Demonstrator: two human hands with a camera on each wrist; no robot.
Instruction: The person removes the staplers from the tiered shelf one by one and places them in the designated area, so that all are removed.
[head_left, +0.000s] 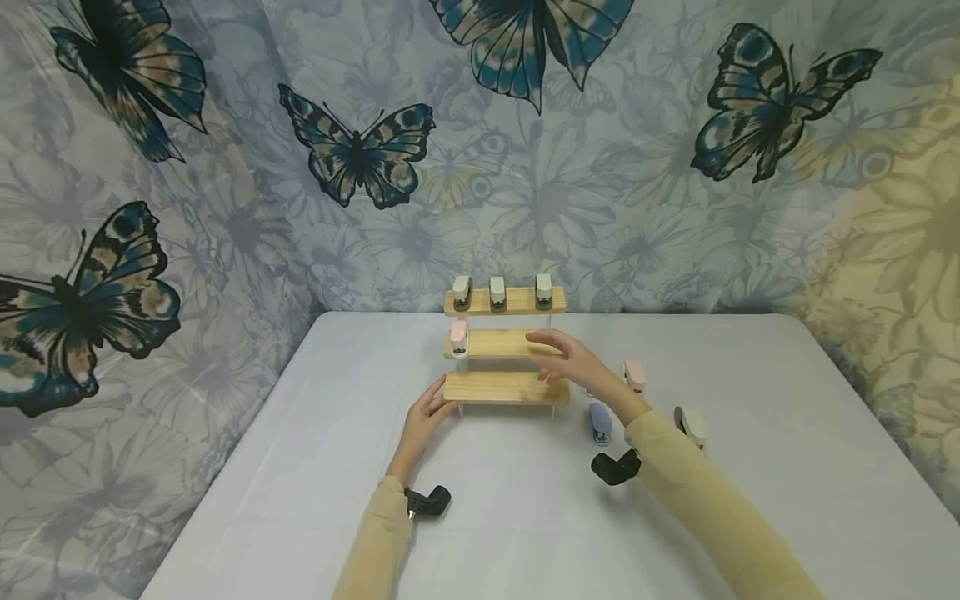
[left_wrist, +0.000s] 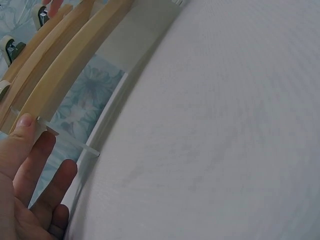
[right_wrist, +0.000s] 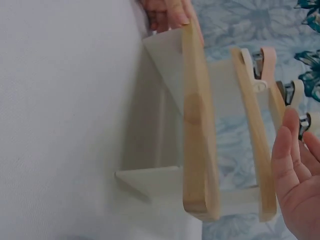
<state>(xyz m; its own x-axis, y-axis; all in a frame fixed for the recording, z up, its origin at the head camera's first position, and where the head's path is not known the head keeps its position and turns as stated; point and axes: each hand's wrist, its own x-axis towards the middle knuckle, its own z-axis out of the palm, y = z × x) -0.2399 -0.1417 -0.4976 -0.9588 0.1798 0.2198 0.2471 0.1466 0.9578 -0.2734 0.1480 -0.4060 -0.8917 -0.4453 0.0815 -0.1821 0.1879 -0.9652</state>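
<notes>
Table, white cloth, bears three-tier wooden shelf at far middle. Left hand rests relaxed fingers on bottom tier's left end; right hand hovers flat over middle tier, holding nothing. Seven mini staplers: three on top tier, pink one on middle, three on table right of shelf. No writing legible. Only right wrist view shows white side panels.
</notes>
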